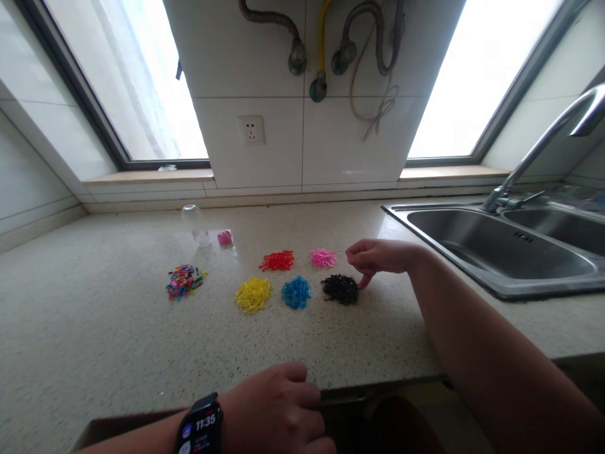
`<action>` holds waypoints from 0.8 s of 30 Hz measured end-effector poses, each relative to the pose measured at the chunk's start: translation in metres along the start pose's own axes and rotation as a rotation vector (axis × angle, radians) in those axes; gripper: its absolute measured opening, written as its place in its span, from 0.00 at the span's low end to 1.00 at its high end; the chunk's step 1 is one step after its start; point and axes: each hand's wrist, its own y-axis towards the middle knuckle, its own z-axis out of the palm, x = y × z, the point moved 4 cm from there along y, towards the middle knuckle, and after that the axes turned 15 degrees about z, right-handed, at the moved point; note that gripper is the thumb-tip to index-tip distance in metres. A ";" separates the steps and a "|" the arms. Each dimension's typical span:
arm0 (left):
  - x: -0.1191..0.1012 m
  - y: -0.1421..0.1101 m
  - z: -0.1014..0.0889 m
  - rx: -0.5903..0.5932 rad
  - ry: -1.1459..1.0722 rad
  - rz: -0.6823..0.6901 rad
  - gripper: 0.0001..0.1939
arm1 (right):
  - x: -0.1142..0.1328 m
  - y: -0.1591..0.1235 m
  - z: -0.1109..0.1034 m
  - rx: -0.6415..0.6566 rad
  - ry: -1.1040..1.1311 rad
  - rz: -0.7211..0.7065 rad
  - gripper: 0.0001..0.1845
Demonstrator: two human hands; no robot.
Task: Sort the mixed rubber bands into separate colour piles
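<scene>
Right hand (378,255): fingers curled, one digit at the edge of black band pile (340,289); grip contents unclear. Left hand (283,407): loosely curled, grip hidden.

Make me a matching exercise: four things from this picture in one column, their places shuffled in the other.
1. right hand
2. smartwatch
3. clear container
4. blue pile

A. on the left wrist
B. between the yellow pile and the black pile
C. at the black pile's right edge
D. beyond the multicoloured pile

Pairs: 1-C, 2-A, 3-D, 4-B
</scene>
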 end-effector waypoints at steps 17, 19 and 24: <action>-0.001 -0.004 0.005 -0.006 -0.004 -0.003 0.12 | -0.020 0.024 -0.052 -0.566 0.155 -0.101 0.22; -0.001 -0.004 0.006 -0.014 -0.004 0.002 0.12 | -0.026 0.027 -0.058 -0.570 0.190 -0.108 0.21; -0.002 -0.005 0.006 0.000 0.002 0.013 0.12 | -0.030 0.029 -0.063 -0.599 0.160 -0.086 0.22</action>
